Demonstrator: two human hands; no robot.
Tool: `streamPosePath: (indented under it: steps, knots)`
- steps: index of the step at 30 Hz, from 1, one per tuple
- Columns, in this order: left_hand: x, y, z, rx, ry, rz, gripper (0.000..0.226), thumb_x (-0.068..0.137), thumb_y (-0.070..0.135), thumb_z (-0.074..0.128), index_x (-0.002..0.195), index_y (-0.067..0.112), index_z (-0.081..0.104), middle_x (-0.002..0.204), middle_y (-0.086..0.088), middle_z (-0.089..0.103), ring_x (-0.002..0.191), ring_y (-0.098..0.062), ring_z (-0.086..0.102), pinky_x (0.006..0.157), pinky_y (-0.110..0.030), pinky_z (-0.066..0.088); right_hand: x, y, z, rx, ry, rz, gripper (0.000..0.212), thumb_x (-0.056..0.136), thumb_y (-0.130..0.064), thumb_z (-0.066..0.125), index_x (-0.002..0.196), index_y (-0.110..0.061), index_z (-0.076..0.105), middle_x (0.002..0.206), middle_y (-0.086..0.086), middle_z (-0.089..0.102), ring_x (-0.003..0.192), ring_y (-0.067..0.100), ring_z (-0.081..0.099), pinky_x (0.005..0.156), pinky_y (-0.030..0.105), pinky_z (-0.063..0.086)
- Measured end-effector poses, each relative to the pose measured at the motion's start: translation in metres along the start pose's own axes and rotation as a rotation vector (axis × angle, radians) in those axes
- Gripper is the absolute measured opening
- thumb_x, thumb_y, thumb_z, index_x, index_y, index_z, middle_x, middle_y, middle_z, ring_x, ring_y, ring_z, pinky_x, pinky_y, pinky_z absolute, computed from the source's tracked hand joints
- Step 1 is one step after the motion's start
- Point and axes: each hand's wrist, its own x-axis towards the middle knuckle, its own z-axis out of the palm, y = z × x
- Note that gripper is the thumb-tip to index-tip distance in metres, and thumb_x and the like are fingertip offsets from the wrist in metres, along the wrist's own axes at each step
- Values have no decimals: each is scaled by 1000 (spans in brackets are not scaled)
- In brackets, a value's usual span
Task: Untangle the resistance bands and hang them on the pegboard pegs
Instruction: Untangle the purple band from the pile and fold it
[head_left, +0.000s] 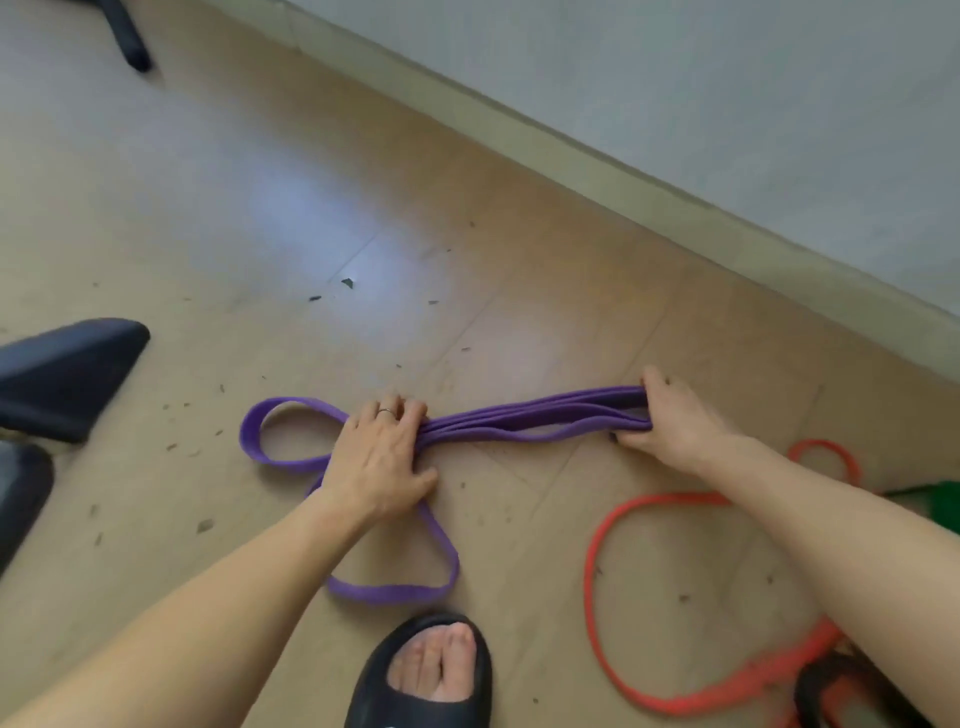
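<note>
A purple resistance band (519, 422) lies on the wood floor, folded into several strands between my hands. My left hand (382, 457) grips the bunched strands at their left end, where two loose purple loops spread out, one to the left and one toward my foot. My right hand (670, 418) holds the right end of the bundle, fingers curled round the strands. An orange-red band (592, 582) lies in a big loop on the floor at the right, partly under my right forearm. A green band (940, 501) shows at the right edge. No pegboard is in view.
My foot in a black slide sandal (421, 675) stands just below the purple loop; another sandal (841, 696) is at the bottom right. Black chair legs (67, 379) reach in from the left. A grey wall with a skirting board (571, 150) runs diagonally behind.
</note>
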Motion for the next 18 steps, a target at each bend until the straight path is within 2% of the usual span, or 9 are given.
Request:
streamPosePath:
  steps: [3,5,7,9,11,14,18]
  knots:
    - [-8,-2,0,39,-32,-28,94,66,72,60,140,22,33,123,-6,50,114,-30,48,101,-38,39,2,4,-3,-38,-60,-22,78,71,-55,84,123,-18,39,125,14,56,115,35,57,90,40,50]
    - [-13,-7,-5,67,-74,-72,108,64,83,57,145,18,30,125,-8,50,116,-29,47,105,-38,37,0,1,-10,-138,-101,-53,89,67,-55,86,132,-19,37,132,12,50,122,33,53,94,38,46]
    - [-13,-4,-6,105,-98,-90,101,67,83,57,139,16,34,126,-9,50,117,-29,47,104,-38,37,-3,-6,-17,-287,-137,-66,105,64,-55,86,145,-21,29,141,11,39,132,33,44,102,40,42]
    - [-11,4,-5,150,-110,-85,83,75,69,60,133,15,35,129,-11,48,119,-31,46,102,-38,37,-7,-21,-19,-352,-201,-61,122,63,-48,87,157,-25,12,153,14,28,143,35,32,112,47,35]
    - [-7,7,-6,139,-97,-99,68,80,54,60,130,15,37,129,-11,48,119,-31,48,100,-38,39,-11,-40,-16,-340,-220,-130,127,63,-43,86,159,-30,5,158,14,23,148,34,25,119,51,27]
    - [-7,5,-9,136,-46,-103,52,87,43,56,128,14,41,127,-10,50,117,-31,51,92,-36,41,-20,-74,1,-324,-120,-353,111,71,-51,77,158,-29,12,154,9,32,145,31,30,120,50,24]
    - [-9,-6,-7,169,16,30,32,91,24,54,120,14,45,117,-10,54,103,-31,57,74,-36,40,-16,-94,19,-267,23,-489,60,90,-43,63,143,-25,40,132,5,48,126,27,47,107,44,36]
